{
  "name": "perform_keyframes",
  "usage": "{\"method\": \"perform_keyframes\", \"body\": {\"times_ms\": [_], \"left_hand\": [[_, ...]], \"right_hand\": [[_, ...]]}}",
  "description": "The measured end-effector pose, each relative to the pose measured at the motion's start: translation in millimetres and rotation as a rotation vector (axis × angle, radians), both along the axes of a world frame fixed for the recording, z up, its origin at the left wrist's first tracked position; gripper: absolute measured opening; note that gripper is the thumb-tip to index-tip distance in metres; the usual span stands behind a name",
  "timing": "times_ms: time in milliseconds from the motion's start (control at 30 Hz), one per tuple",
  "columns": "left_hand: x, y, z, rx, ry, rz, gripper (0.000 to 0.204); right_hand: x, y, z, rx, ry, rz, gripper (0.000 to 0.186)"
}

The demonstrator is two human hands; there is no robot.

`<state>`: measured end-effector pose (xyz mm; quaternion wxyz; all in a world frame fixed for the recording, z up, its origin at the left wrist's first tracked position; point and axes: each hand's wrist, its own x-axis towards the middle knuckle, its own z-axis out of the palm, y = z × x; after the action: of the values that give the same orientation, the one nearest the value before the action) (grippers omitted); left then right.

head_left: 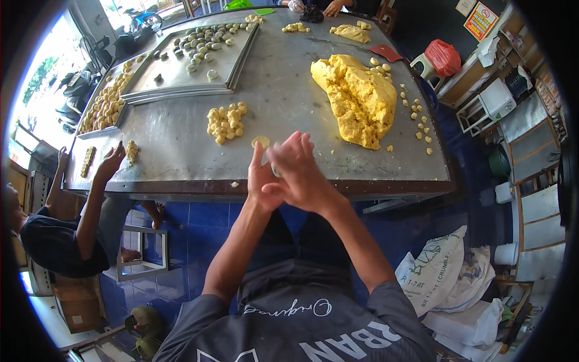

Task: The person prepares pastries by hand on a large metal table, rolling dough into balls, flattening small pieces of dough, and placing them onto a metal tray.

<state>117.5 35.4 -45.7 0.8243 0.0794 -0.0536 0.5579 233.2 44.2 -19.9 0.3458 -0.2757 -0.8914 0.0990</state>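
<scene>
Over the table's near edge, my left hand (263, 184) is turned palm up with its fingers stretched out. My right hand (300, 174) lies across it, fingers extended and a little blurred. A small greyish patch shows between the palms, too hidden to name. Just past my left fingertips, a flat round of pale dough (261, 142) rests on the metal table (181, 158). Beyond it is a cluster of small yellow dough balls (226, 123). A large torn mound of yellow dough (357, 99) sits to the right, with small dough bits (418, 114) scattered beside it.
At the far left, a tray (137, 89) carries greenish-grey balls, beside a tray of yellow balls (106, 107). A co-worker (66, 232) sits at left; another person's hand (333, 8) is at the far edge. A red scraper (385, 53) and white sacks (443, 271) are at right.
</scene>
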Motion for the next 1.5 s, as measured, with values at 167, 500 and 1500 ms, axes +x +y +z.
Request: {"method": "perform_keyframes", "body": {"times_ms": [167,500,1500], "left_hand": [[-16.2,-4.1,1.5,-0.011,-0.004,-0.042,0.079],[16.9,-0.1,21.7,0.082,0.058,0.103,0.078],[1.0,17.4,-7.6,-0.053,0.514,0.048,0.046]], "right_hand": [[-9.1,-7.5,-9.8,-0.012,0.123,-0.136,0.076],[1.5,-7.8,-21.2,-0.034,0.047,-0.266,0.074],[40.1,16.6,-25.4,-0.251,0.203,-0.18,0.084]]}}
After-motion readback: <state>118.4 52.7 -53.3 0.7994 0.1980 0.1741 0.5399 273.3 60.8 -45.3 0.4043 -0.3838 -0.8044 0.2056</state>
